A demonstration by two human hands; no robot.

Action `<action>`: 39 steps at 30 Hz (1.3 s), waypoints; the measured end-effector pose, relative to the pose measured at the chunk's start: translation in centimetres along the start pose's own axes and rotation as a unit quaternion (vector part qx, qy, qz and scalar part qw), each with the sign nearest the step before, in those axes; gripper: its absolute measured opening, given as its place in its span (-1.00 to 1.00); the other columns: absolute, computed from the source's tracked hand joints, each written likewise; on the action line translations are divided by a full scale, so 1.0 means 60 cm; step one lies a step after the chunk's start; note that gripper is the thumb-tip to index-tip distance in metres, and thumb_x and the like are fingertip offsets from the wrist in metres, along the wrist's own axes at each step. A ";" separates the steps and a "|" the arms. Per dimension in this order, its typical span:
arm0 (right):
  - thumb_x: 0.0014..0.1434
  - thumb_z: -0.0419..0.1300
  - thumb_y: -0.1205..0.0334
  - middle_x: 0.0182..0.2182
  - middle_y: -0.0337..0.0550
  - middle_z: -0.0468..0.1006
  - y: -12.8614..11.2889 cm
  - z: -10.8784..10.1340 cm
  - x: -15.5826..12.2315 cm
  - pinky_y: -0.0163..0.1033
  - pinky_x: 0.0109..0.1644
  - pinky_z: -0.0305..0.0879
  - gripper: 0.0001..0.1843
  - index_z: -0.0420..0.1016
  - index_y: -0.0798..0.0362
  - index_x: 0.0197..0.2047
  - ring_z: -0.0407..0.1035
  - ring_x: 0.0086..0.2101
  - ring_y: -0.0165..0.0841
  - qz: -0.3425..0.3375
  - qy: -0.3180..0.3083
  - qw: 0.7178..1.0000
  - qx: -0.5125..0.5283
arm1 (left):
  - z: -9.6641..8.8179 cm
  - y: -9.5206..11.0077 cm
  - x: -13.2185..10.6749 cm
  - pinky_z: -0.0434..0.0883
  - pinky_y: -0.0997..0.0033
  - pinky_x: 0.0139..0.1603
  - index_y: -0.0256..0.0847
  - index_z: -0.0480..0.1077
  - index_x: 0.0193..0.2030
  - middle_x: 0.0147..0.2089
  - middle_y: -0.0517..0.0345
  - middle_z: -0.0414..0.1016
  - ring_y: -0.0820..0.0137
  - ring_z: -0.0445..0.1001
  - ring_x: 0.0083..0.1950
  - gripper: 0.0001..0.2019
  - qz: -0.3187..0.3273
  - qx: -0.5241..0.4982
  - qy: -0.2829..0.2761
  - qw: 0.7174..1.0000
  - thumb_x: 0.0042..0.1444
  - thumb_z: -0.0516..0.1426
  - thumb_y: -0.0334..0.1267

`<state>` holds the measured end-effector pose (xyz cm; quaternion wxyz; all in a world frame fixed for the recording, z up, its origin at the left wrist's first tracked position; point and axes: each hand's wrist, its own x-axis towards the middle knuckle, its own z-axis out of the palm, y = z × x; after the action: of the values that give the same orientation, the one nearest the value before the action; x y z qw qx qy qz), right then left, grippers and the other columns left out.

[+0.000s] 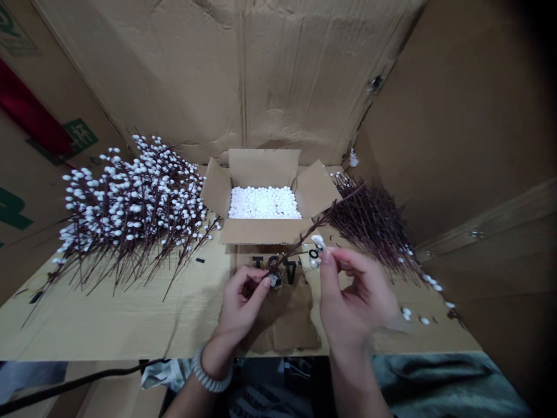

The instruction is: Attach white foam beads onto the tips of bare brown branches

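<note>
Left hand (243, 296) closed, pinching the lower end of a brown twig (304, 235) just in front of the box (261, 232) of white beads. The twig slants up past the box's right flap. Right hand (357, 296) pinches a bead (318, 241) against the twig. Beaded branches (130, 203) lie left of the box, bare twigs (374, 223) to its right.

Hemming free tan cardboard tabletop (130, 325) beside left hand (243, 297): white-budded brown twig heap (130, 203), open cardboard bead box (261, 231), dark bare twigs (374, 223).
</note>
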<state>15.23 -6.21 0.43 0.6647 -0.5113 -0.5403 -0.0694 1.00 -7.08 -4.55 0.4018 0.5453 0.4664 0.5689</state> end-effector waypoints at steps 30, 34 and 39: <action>0.05 0.25 0.46 -0.53 -0.35 0.52 -0.003 0.000 0.021 -0.35 -0.41 0.28 -0.85 0.46 0.03 -0.32 0.32 -0.57 -0.48 -0.086 -0.052 0.993 -0.058 | -0.001 -0.002 0.002 0.31 0.53 -0.47 -0.23 0.44 -0.36 -0.48 0.19 0.46 0.45 0.37 -0.48 -0.87 -0.002 0.008 -0.003 1.000 0.09 0.19 -0.21; 0.05 0.24 0.47 -0.51 -0.33 0.53 -0.004 -0.002 0.020 -0.34 -0.40 0.30 -0.83 0.45 0.02 -0.31 0.34 -0.55 -0.47 -0.085 -0.054 0.994 -0.050 | -0.002 -0.001 0.001 0.31 0.52 -0.47 -0.24 0.44 -0.36 -0.48 0.19 0.45 0.44 0.37 -0.47 -0.86 -0.011 0.010 -0.006 1.000 0.08 0.19 -0.20; 0.05 0.24 0.48 -0.49 -0.30 0.55 -0.005 -0.002 0.021 -0.32 -0.39 0.29 -0.81 0.45 0.02 -0.28 0.37 -0.54 -0.46 -0.112 -0.076 0.989 -0.063 | -0.001 0.003 0.002 0.32 0.51 -0.47 -0.24 0.44 -0.37 -0.49 0.18 0.45 0.43 0.38 -0.47 -0.87 -0.013 0.008 0.001 1.000 0.06 0.21 -0.21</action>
<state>15.61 -5.87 1.63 0.5764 -0.4926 -0.6372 -0.1383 0.96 -7.01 -4.35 0.4046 0.5419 0.4784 0.5602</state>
